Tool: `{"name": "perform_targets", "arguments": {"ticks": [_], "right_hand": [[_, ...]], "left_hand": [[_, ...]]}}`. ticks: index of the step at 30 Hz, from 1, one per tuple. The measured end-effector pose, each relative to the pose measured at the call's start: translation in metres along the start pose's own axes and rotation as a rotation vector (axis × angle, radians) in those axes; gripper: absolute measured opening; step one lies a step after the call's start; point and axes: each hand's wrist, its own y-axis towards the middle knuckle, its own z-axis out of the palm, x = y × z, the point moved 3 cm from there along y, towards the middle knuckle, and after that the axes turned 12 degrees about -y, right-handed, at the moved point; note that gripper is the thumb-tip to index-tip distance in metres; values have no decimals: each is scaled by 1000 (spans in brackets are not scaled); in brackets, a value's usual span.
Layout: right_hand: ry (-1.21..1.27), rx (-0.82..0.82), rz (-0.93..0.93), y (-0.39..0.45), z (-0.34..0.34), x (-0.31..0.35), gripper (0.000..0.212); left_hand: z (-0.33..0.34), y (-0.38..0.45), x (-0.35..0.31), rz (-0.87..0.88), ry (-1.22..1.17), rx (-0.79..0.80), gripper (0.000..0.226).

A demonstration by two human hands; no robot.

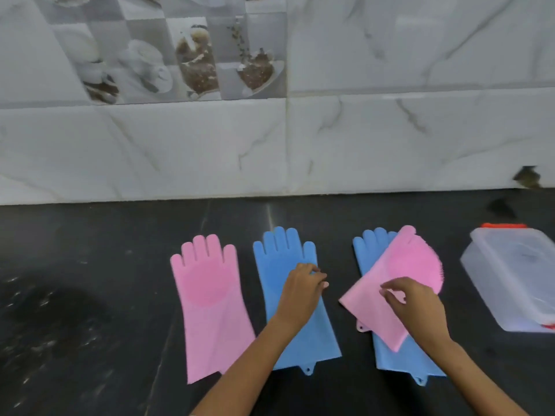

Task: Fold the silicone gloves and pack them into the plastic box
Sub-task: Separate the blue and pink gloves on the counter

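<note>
Several silicone gloves lie on the black counter [90, 295]. A pink glove [207, 295] lies flat at the left, and a blue glove [279, 259] is beside it. My left hand [303, 289] rests on that blue glove's palm with fingers curled; whether it grips the glove is unclear. Further right, a second blue glove [399, 358] lies flat under a tilted pink glove [399, 271] that looks folded lengthwise. My right hand [411, 304] pinches this pink glove near its middle. The clear plastic box [510, 271] stands at the right edge.
A marble-tiled wall [360, 139] rises right behind the counter. The box carries an orange-red clip [504, 226] on its far side. A small dark object [527, 177] sits at the wall's foot, far right.
</note>
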Motion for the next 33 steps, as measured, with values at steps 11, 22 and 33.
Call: {"name": "perform_targets", "arguments": {"ticks": [11, 22, 33], "right_hand": [[-22, -77, 245, 42, 3, -67, 39], [166, -217, 199, 79, -26, -50, 18], [280, -290, -325, 74, -30, 138, 14]], "left_hand": [[60, 31, -45, -184, -2, 108, 27], [19, 27, -50, -197, -298, -139, 9], [-130, -49, 11, -422, -329, -354, 11]]}}
